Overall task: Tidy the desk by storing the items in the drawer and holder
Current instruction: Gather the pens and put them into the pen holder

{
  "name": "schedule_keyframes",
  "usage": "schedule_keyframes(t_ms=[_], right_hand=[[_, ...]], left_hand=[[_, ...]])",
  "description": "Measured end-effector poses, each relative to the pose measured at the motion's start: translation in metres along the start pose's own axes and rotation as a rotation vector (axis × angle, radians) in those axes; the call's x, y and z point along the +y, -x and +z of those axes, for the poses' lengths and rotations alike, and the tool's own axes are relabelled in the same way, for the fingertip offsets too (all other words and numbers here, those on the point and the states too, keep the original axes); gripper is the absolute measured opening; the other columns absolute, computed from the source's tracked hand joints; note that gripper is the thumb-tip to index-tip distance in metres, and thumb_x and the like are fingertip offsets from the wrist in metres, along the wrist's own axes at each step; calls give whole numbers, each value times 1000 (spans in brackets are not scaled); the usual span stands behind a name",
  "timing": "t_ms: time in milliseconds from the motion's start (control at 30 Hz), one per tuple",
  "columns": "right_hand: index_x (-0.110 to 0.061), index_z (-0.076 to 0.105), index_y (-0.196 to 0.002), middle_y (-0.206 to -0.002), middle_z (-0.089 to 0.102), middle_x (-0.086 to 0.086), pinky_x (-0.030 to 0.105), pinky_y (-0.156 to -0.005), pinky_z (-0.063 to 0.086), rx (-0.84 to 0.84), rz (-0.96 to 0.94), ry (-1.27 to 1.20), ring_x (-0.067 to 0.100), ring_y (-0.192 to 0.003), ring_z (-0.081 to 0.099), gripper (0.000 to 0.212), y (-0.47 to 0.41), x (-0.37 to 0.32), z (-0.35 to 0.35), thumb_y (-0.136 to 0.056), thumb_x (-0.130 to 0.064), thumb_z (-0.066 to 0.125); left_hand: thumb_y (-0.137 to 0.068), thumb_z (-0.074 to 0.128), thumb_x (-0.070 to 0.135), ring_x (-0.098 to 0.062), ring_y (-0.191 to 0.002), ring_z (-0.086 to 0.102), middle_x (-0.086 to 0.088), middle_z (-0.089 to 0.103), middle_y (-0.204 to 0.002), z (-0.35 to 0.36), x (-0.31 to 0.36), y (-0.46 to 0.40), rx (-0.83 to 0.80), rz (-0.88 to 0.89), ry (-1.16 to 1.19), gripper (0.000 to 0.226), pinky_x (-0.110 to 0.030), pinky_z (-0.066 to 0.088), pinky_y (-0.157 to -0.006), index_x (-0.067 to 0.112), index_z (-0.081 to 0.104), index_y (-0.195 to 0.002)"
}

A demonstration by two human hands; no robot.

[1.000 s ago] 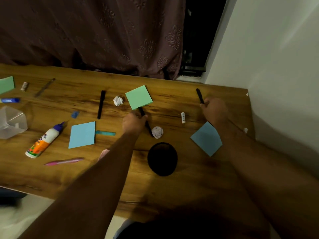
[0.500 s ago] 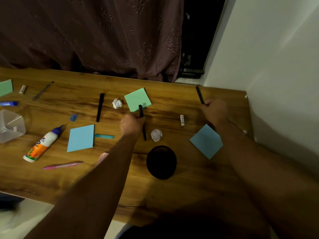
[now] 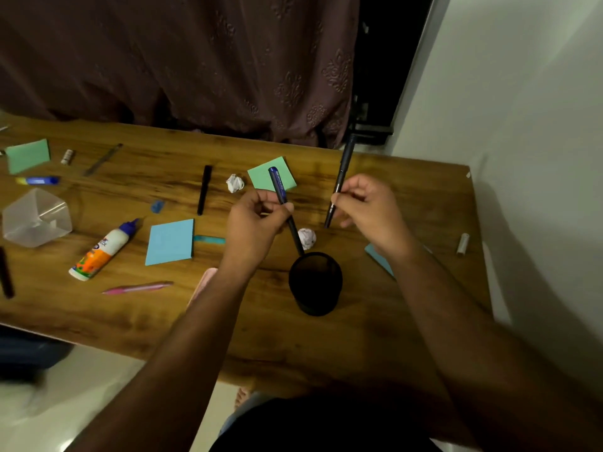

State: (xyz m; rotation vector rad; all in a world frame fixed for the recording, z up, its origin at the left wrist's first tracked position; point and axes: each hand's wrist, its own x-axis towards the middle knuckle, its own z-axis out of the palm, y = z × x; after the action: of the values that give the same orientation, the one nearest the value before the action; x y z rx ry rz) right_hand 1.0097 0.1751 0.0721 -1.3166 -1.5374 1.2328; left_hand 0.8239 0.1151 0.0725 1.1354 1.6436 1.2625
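Left hand (image 3: pixel 253 220) fingers pinch blue pen (image 3: pixel 282 199); right hand (image 3: pixel 367 207) fingers pinch black pen (image 3: pixel 339 181). Holder (image 3: pixel 316 283) near desk's front edge. Lower tips steeply into mouth, one at a time, avoid tipping holder.

A pen holder (image 3: pixel 315 283) stands on the desk (image 3: pixel 375 337) near the front edge. Just beyond it lies a paper ball (image 3: pixel 307 238). Far left sit a glue bottle (image 3: pixel 101 251) and a plastic container (image 3: pixel 36 218).
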Motion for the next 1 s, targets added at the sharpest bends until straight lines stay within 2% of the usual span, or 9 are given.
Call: schedule_keyframes(t_ms=[100, 200, 267, 367, 533, 633, 733, 867, 1000], right_hand=[[-23, 58, -83, -80, 69, -3, 25, -56, 54, -110, -2, 64, 10, -68, 69, 16, 17, 1, 9, -87, -10, 67], [-22, 60, -81, -79, 69, -5, 16, -57, 48, -200, -7, 122, 6, -68, 67, 17, 31, 9, 15, -83, -10, 72], [-25, 62, -81, -83, 69, -5, 24, -65, 53, -238, -5, 198, 9, -76, 67, 16, 35, 16, 16, -81, -14, 74], [-28, 63, -80, -84, 68, -7, 32, -72, 56, -269, 10, 273, 10, -80, 66, 19, 37, 22, 16, -79, -15, 76], [-21, 66, -80, -74, 64, -11, 18, -61, 45, -289, 36, 326, 1, -68, 61, 16, 44, 25, 16, -77, -10, 77], [-19, 68, -81, -72, 63, -9, 23, -59, 46, -280, 23, 429, 3, -64, 58, 13, 48, 26, 18, -76, -14, 79], [-22, 69, -80, -79, 67, -6, 34, -67, 55, -256, -11, 588, 10, -72, 63, 9, 51, 21, 24, -77, -20, 77], [-23, 72, -83, -82, 68, -3, 33, -66, 55, -237, -44, 859, 15, -75, 62, 3, 55, 10, 31, -81, -26, 71], [-23, 71, -86, -82, 67, -2, 29, -60, 51, -246, -33, 966, 16, -75, 61, 6, 57, 8, 34, -84, -27, 67]], left_hand=[[-83, 74, 17, -24, -85, 68, -7, 68, -88, 1, -9, 23, 1, -20, -16, 17, -34, 58, -75, 15, 63, -95], [-80, 76, 15, -13, -81, 67, 0, 68, -84, 6, -18, 39, 34, -45, -30, 17, -29, 55, -74, 21, 62, -88], [-80, 76, 13, -4, -76, 64, 3, 67, -82, 10, -23, 46, 40, -56, -36, 17, -23, 54, -70, 22, 62, -86], [-80, 76, 12, -16, -82, 68, -8, 70, -87, 14, -31, 49, 44, -97, -42, 17, -35, 58, -76, 11, 63, -92], [-78, 76, 20, -20, -84, 70, -1, 72, -86, 17, -46, 53, 41, -130, -93, 16, -50, 57, -78, 18, 64, -87], [-77, 76, 25, -15, -85, 70, 4, 72, -87, 19, -50, 54, 51, -154, -133, 15, -49, 58, -77, 24, 64, -85], [-73, 77, 28, -14, -84, 69, 5, 72, -86, 20, -53, 54, 61, -169, -153, 17, -48, 57, -77, 24, 65, -84], [-76, 77, 24, -12, -85, 68, 6, 71, -87, 18, -59, 57, 35, -162, -178, 18, -47, 57, -78, 22, 65, -89], [-70, 74, 34, -13, -87, 68, 5, 72, -88, 16, -65, 60, -10, -181, -174, 22, -48, 56, -79, 24, 64, -87]])
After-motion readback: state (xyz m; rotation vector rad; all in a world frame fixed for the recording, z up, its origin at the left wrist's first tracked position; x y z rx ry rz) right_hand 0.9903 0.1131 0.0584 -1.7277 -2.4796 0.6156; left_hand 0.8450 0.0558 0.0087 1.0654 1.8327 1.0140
